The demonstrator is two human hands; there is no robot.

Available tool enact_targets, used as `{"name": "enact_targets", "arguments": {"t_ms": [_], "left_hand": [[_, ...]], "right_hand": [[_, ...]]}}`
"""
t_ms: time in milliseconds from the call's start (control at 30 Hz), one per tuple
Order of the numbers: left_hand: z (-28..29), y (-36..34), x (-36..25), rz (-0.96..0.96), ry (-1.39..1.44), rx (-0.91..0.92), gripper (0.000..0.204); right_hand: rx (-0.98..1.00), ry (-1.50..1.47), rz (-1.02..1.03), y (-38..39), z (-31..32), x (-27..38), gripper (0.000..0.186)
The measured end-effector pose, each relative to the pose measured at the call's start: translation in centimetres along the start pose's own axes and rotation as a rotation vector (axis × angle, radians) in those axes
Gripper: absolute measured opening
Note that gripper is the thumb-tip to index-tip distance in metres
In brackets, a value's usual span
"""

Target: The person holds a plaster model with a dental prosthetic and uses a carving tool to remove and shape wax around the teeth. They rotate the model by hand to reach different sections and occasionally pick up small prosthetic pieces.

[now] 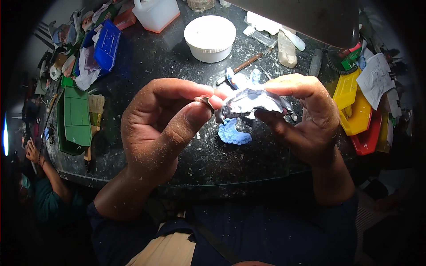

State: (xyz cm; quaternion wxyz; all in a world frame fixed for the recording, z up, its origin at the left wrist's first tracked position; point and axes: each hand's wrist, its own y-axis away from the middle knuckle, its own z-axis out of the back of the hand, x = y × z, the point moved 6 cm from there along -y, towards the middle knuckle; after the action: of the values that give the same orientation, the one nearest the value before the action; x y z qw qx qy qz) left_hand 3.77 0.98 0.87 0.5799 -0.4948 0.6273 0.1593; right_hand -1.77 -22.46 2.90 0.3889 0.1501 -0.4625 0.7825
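Thumb and fingers of my right hand point(306, 117) pinch a shiny, silvery arch-shaped piece point(253, 102), held up over the bench. It glares under the light, so its details wash out; it resembles a dental tray or plate. My left hand point(162, 119) is closed in a pinch on a small brownish, curved bit point(206, 101) close to the arch's left end. Whether the two pieces touch, I cannot tell. Below them on the bench lies a blue dental model point(234, 133) with a toothed edge. Behind the arch, a blue and white piece point(239, 79) is partly hidden.
A white round tub point(210, 39) stands at the back, under a lamp head point(306, 17). Green point(75, 119) and blue point(106, 46) bins and a brush point(95, 115) line the left. Yellow bins point(355, 106) stand right. Another person's arm point(55, 181) shows far left.
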Motion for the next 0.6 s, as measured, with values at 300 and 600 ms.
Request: {"name": "enact_targets", "arguments": {"t_ms": [300,600], "left_hand": [[-0.02,0.02,-0.04,0.003,-0.008,-0.027,0.021],[0.21,0.01,0.23,0.091,-0.031,-0.108,0.020]], "right_hand": [[0.020,-0.014,-0.078,-0.22,0.09,-0.11,0.042],[0.073,-0.029,-0.208,-0.88,-0.02,-0.32,0.038]]}}
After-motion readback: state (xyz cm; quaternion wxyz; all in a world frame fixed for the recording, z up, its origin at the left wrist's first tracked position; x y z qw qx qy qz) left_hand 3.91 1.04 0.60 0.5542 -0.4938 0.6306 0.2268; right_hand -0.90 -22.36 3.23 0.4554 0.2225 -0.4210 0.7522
